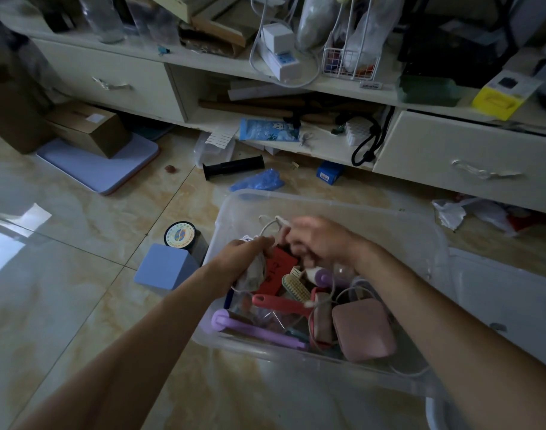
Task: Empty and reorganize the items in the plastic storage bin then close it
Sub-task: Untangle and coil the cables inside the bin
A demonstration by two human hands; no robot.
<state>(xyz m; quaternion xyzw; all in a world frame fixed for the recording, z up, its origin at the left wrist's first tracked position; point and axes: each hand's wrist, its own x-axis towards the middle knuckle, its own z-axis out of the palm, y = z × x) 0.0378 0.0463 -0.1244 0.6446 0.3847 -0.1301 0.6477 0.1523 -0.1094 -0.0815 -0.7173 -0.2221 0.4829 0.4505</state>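
Note:
A clear plastic storage bin (333,203) stands open on the tiled floor, holding several items: a pink case (363,328), a purple tool (250,328), a red-handled brush (281,304), a cream brush (291,285), a red card (279,270). Above the bin's left part, my left hand (243,254) grips a small pale pouch (251,276). My right hand (319,240) pinches a white cord (270,223) that loops up from the pouch. The clear lid (513,305) lies to the right of the bin.
A blue box (164,266) and a round black tin (181,235) sit on the floor left of the bin. Beyond it lie a blue glove (259,180) and a black tube (232,166). A cluttered white cabinet (464,150) spans the back; cardboard boxes (90,127) stand at the left.

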